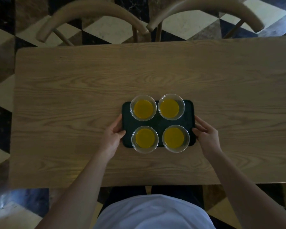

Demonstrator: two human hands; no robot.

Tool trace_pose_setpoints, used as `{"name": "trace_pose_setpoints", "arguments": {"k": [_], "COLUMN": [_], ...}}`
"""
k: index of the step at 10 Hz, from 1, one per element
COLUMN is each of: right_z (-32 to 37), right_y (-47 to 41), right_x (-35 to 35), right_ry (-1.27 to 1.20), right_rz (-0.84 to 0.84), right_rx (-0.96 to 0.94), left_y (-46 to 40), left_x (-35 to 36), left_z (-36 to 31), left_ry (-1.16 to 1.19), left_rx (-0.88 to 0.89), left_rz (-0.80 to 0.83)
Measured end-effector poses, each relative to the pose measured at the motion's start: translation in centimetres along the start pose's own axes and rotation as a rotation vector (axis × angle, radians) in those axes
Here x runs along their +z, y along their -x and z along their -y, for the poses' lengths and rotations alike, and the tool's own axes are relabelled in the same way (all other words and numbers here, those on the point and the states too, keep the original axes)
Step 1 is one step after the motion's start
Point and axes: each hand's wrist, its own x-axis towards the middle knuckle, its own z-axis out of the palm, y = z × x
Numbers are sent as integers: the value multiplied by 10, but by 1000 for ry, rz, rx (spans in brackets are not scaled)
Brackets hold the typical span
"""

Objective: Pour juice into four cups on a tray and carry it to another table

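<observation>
From the head camera we look straight down on a wooden table with a dark tray lying flat on it, a little toward our near edge. Four clear cups stand on the tray in a square, each holding orange juice: the far-left cup, the far-right cup, the near-left cup and the near-right cup. The two far cups almost touch at their rims; the near pair stand slightly apart. The rims of the far cups reach past the tray's far edge in this view, and the near cups overhang its near edge.

Our left hand is at the tray's left edge, thumb lying on the rim and fingers curled along the side, gripping it. Our right hand mirrors it at the right edge, thumb on the rim beside the near-right cup, fingers closed around the edge. Whether the tray is lifted off the wood we cannot tell.

Beyond the table stand two chairs with curved wooden backs, the left chair and the right chair, on a checkered floor. Our white shirt fills the bottom.
</observation>
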Motion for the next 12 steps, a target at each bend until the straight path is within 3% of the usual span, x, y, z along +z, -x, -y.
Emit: {"name": "trace_pose_setpoints", "arguments": {"k": [2,5,10,12], "right_z": [-2,2,-3,-24], "right_y": [-5,-7,-1,38], "right_x": [-7,-7,-7,-11], "right_ry": [52,185,349,460], "right_rz": [34,20,-25,-103], "right_rx": [3,-24,-135,-60], "left_y": [-1,10,16,71], "left_x": [1,11,19,31], "left_z": [7,-5,2,18], "left_ry": [-36,-425,-573,-718], "left_rx": [3,112,176,213], "left_rz": [-48,-161,-250,-404]}}
